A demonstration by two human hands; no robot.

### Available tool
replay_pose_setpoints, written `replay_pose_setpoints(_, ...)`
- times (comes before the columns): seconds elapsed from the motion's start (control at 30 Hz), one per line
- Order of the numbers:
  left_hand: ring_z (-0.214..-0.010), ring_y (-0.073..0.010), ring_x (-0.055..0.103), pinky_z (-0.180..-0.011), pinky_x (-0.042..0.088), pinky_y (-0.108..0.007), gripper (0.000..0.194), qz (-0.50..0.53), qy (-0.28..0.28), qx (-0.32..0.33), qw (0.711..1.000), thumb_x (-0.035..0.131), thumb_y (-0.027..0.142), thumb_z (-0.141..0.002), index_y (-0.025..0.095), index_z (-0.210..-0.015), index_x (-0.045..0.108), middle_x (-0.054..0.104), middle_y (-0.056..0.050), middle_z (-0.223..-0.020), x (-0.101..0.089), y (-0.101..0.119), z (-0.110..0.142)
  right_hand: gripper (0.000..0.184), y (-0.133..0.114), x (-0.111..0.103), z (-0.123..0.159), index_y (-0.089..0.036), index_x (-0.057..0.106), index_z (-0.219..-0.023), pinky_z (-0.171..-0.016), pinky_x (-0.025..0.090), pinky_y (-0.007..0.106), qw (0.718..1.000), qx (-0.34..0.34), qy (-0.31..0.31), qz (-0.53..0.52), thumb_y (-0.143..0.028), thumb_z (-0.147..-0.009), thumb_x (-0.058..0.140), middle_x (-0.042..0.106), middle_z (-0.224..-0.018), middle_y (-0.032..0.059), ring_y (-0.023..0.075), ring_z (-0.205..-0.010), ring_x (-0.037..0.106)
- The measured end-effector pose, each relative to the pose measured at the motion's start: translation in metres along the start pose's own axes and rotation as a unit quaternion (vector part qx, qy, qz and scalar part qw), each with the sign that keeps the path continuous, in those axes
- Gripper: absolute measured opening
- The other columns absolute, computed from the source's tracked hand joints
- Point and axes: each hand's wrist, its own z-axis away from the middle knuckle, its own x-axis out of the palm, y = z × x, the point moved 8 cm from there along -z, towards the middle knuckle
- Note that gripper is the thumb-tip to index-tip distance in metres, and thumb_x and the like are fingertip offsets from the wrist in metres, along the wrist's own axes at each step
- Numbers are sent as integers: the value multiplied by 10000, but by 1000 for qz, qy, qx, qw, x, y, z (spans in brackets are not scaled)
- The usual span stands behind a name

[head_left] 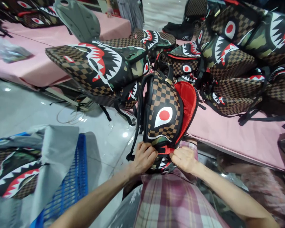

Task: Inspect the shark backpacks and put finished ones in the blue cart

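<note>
A brown-and-black checkered backpack [167, 104] with a printed white and red eye stands at the table's edge, right in front of my body. One side of it gapes and shows the red lining [187, 104]. My left hand [145, 155] is closed on the backpack's lower edge, beside a short red and black strip. At the right end of that strip, my right hand [184, 158] pinches the edge of the opening. What lies inside the fingers is partly hidden. Black shoulder straps [136, 129] hang down on the left side.
Similar shark-mouth backpacks [102, 63] are piled across the pink table [218, 133], with more stacked at the right. At lower left, a blue crate [78, 167] with grey cloth holds another backpack. A plastic-wrapped bundle [14, 52] lies at upper left.
</note>
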Motion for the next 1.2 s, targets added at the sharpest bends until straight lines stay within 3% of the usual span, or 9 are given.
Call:
replay_pose_setpoints(0.23,-781,-165,505,-728,338,-339,227,34,20,6,999,397,105,-858,179,-666,493,527,-2,-625,-11,-6,2,341,1,7,-4,-167,540,-583,-516,199,268,999,1,-19,-28,-95,-894,419,436,-512,-25,110,-516,319)
replay_pose_setpoints(0.47,-781,-154,517,-695,369,-312,178,87,48,-5,995,463,98,-845,172,-685,491,542,3,-652,-16,-5,1,270,5,7,4,-154,580,-681,-519,207,272,998,36,-36,-48,-107,-897,424,438,-530,-26,107,-521,326)
replay_pose_setpoints(0.57,-788,-148,528,-688,408,-270,85,129,-45,-15,991,510,170,-853,184,-782,556,590,-2,-714,-18,-3,-10,223,7,4,8,-149,572,-682,-517,204,273,997,51,-34,-45,-116,-879,474,442,-534,-26,105,-529,334)
replay_pose_setpoints(0.67,-702,-142,543,-588,408,-229,152,85,-214,-24,973,488,185,-862,197,-979,584,617,-3,-723,-9,-5,-28,249,4,0,6,-145,569,-681,-513,203,268,997,42,-21,-56,-98,-889,440,445,-535,-22,107,-525,330)
replay_pose_setpoints(0.77,-639,-153,576,-515,376,-221,192,29,-400,-14,916,519,132,-800,176,-960,615,637,-27,-716,12,-9,-42,327,-1,0,-1,-149,556,-649,-506,200,264,997,21,-25,-70,-78,-906,367,429,-524,-20,111,-504,302)
replay_pose_setpoints(0.83,-610,-162,591,-499,363,-224,128,34,-477,5,878,550,119,-752,165,-823,646,643,-45,-699,25,-8,-51,343,-3,0,-5,-155,536,-614,-506,200,265,997,7,-34,-68,-69,-901,370,423,-519,-22,110,-499,298)
replay_pose_setpoints(1.03,-567,-192,597,-465,332,-240,166,27,-553,24,832,528,50,-694,171,-652,633,624,-47,-599,44,-10,-67,312,-1,-4,-9,-155,512,-606,-522,208,261,997,-6,-42,-60,-57,-884,409,429,-521,-27,103,-505,317)
replay_pose_setpoints(1.1,-549,-197,593,-468,343,-246,182,16,-555,30,831,506,31,-696,163,-637,617,622,-54,-593,46,-10,-63,319,1,-4,-8,-157,502,-606,-525,209,258,997,-5,-44,-61,-54,-888,396,430,-527,-25,101,-500,311)
replay_pose_setpoints(1.2,-550,-200,592,-480,371,-255,169,17,-520,53,852,486,24,-718,152,-713,597,633,-64,-643,45,-6,-57,337,4,-2,-6,-164,484,-590,-523,209,256,996,11,-58,-61,-57,-893,381,427,-528,-26,98,-490,309)
